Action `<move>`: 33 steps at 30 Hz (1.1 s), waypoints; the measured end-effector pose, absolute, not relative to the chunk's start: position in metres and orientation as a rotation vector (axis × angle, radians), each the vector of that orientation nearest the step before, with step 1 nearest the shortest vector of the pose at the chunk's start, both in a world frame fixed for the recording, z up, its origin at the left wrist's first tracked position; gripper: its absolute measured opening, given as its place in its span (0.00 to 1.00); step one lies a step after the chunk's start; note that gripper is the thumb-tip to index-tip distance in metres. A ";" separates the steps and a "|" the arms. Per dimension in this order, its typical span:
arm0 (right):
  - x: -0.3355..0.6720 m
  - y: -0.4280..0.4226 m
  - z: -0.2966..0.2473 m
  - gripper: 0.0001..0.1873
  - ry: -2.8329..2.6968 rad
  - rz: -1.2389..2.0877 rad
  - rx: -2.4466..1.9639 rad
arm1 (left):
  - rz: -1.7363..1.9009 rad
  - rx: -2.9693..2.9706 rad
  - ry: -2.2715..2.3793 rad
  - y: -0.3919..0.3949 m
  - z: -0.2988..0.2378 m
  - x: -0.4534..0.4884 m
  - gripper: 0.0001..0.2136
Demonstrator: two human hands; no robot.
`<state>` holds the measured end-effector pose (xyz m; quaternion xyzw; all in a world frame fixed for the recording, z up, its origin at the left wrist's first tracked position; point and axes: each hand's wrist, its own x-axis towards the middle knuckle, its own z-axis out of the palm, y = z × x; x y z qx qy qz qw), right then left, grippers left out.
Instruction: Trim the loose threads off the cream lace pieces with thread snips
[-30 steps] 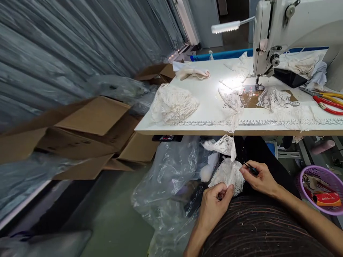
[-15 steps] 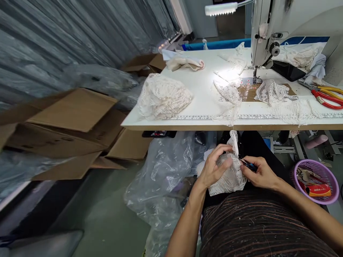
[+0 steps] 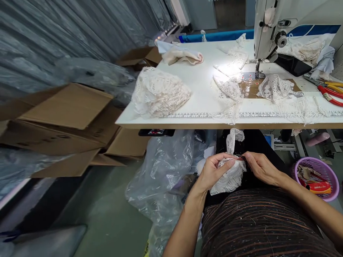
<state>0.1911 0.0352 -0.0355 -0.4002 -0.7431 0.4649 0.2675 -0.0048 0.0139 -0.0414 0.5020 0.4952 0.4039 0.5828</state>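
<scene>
My left hand is closed on a piece of white lace over my lap, its thumb and fingers pinching the upper edge. A narrow lace strip rises from there towards the table's front edge. My right hand is closed around a small dark pointed tool. Only its thin tip shows, pointing left at the lace beside my left fingertips; its handle is hidden in the hand. Whether the tip touches the lace I cannot tell.
Above is a white sewing table with a sewing machine, a lace pile, more lace and red-handled pliers. Cardboard boxes and clear plastic bags stand left. A purple basket is at right.
The lace has been folded over and my left fingers now pinch its edge. My right hand has turned, hiding the tool's handle. The view has shifted slightly.
</scene>
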 end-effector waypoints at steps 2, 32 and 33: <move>0.187 0.039 -0.034 0.26 -2.039 1.183 -1.070 | 0.943 1.184 1.189 0.013 -0.040 -0.006 0.17; 0.179 0.041 -0.043 0.20 -1.733 1.034 -1.228 | 0.846 1.288 1.317 0.018 -0.031 -0.008 0.14; 0.179 0.043 -0.044 0.20 -1.650 1.034 -1.249 | 0.844 1.292 1.320 0.018 -0.032 -0.008 0.14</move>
